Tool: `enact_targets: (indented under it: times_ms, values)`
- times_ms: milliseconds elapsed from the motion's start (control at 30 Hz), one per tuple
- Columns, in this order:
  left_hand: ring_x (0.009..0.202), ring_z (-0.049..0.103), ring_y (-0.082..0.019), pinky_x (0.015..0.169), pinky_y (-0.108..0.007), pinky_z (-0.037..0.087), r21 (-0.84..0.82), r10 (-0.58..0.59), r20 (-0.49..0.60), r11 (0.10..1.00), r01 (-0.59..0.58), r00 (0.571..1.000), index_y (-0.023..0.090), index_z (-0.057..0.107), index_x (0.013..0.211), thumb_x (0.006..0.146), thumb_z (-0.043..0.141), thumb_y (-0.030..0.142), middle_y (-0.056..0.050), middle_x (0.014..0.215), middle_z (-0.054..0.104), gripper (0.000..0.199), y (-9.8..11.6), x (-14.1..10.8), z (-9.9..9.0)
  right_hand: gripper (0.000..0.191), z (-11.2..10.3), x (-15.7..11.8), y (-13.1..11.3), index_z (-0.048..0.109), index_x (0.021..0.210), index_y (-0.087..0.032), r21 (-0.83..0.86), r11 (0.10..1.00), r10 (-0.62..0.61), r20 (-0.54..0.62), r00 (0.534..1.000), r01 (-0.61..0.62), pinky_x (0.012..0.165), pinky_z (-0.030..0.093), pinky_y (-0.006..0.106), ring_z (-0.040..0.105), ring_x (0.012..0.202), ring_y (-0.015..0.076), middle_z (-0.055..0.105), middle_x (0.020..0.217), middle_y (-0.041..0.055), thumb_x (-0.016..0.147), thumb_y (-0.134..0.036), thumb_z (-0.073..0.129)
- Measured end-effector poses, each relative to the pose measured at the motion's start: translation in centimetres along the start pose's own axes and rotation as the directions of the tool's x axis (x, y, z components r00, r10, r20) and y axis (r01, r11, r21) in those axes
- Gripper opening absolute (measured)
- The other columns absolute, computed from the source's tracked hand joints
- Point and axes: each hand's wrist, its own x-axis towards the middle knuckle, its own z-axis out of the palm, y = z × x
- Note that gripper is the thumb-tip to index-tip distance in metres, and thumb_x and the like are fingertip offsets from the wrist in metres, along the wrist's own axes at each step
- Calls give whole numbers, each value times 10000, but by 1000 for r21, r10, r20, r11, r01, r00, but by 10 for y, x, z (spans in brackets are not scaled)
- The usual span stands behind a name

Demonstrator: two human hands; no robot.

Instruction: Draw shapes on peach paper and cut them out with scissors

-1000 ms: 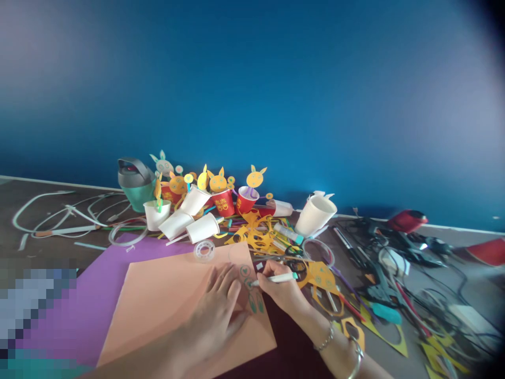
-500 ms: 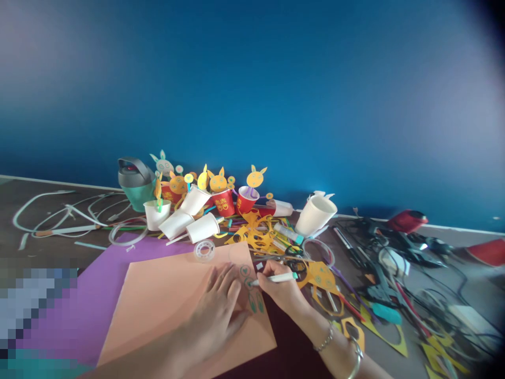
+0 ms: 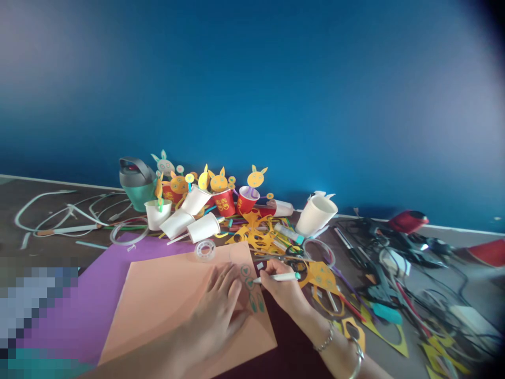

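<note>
From where I stand, the peach sheet [image 3: 158,295] anchors everything. The left hand [image 3: 219,300] lies flat on it, fingers lightly fanned, thumb apart, just left of the drawings. The right hand [image 3: 282,292] pinches a white marker [image 3: 280,277] between thumb and fingers at the sheet's right edge, its tip beside the heart in the lower circle [image 3: 249,285]; whether it touches the paper, I can't tell.

For neat lines, I'd keep that left palm pressing near the strokes so the sheet can't creep, rest the right hand's edge on the table, and move the tip in short, light strokes, careful not to smear the upper circle [image 3: 245,271] or the long leaf shapes [image 3: 256,302] nearer the sheet's front.

Against half a second ago, the marker sits slightly further towards the sheet's right edge, and more of the lower heart shows. The left hand holds its place.
</note>
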Motion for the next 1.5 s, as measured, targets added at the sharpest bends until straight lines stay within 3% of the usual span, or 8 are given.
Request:
enact_targets:
  times_ms: [233, 533, 667, 767, 900, 1200, 1500]
  values:
    - [1286, 398, -358, 1019, -602, 333, -7, 7, -25, 1000, -7, 1000, 141, 441, 1230, 824, 575, 315, -198, 1327, 492, 461, 0, 1, 0, 252, -1, 1, -5, 413, 547, -208, 51, 998, 21, 27, 999, -22, 494, 341, 222, 427, 499, 111, 502, 492, -33, 754, -267, 544]
    - [1284, 399, -364, 1014, -617, 331, -13, -9, -2, 1000, 9, 1000, 142, 433, 1248, 811, 583, 286, -196, 1316, 503, 483, 0, 2, -1, 261, 0, -1, -10, 415, 549, -212, 72, 997, -4, 32, 999, 1, 456, 315, 217, 396, 473, 104, 463, 482, -49, 737, -282, 581]
    - [1295, 384, -363, 1024, -610, 328, 13, 9, 19, 1000, -9, 1000, 116, 420, 1264, 827, 572, 299, -212, 1333, 487, 498, 2, 0, -2, 276, -3, 2, -8, 442, 562, -211, 268, 961, 65, 31, 997, -71, 498, 375, 238, 485, 473, 126, 545, 479, -17, 782, -327, 561]
    - [1308, 373, -342, 1044, -590, 321, 1, 14, 56, 1000, -14, 998, 127, 401, 1294, 832, 571, 298, -195, 1368, 460, 521, 7, -2, -5, 286, -5, 3, -8, 437, 593, -214, 353, 933, 84, -32, 996, -67, 481, 362, 233, 463, 447, 118, 520, 456, -33, 796, -367, 567]
    - [1312, 369, -339, 1042, -598, 323, -14, 13, 79, 1000, -12, 997, 147, 428, 1270, 828, 575, 295, -185, 1389, 443, 488, 12, -3, -8, 245, -4, 3, -8, 459, 612, -207, 250, 967, 52, -43, 998, -40, 444, 318, 222, 436, 456, 108, 524, 504, -36, 758, -339, 605]
    - [1302, 381, -348, 1038, -602, 326, 9, 12, 73, 1000, -13, 997, 122, 414, 1282, 830, 569, 295, -202, 1390, 440, 508, 12, -4, -6, 275, -2, 4, -7, 434, 556, -210, 33, 999, -17, -29, 999, 18, 486, 340, 235, 428, 491, 119, 504, 502, -28, 772, -321, 562]
    - [1317, 361, -341, 1049, -602, 312, -2, 7, 112, 1000, -7, 994, 121, 403, 1307, 839, 562, 292, -204, 1405, 420, 523, 12, -3, -9, 258, -2, 4, -6, 414, 560, -214, 30, 1000, 5, -46, 999, -4, 496, 345, 233, 444, 505, 124, 511, 510, -26, 761, -290, 558]
